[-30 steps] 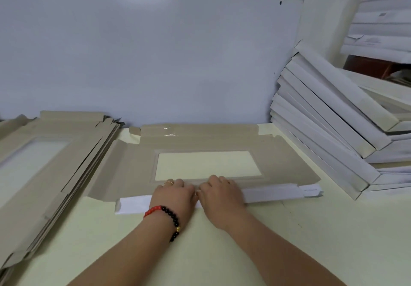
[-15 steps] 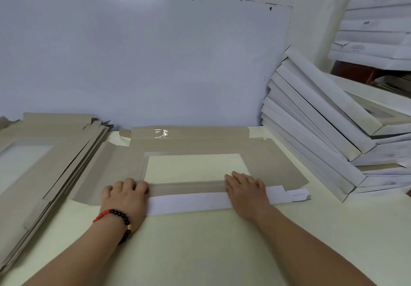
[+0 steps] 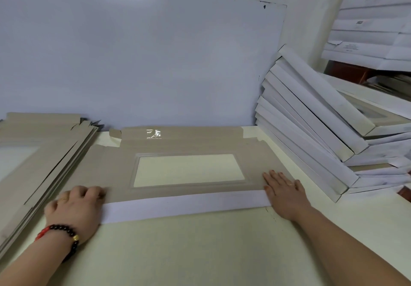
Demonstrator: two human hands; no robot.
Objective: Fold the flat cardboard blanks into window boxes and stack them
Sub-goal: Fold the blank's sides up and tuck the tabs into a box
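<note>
Head view: a flat cardboard blank lies brown side up on the pale counter, its far edge close to the white board that stands against the wall; a rectangular window sits in the middle of the blank, and a glossy patch shows on its far flap; the near flap is folded over onto the blank so that its white face shows as a long strip along the near edge. The left hand presses on the left end of that strip with its fingers curled under, knuckles up, and nothing visibly held in them; a ring is on one finger and a bracelet of dark and red beads circles the wrist. The right hand lies flat on the right end of the strip, fingers straight and slightly spread, reaching onto the brown panel; it also wears a ring. To the left, a stack of flat blanks rests on the counter, just beside the blank being worked; to the right, a leaning pile of folded white window boxes rests near the blank's right edge; more white boxes are stacked higher up at the far right.
</note>
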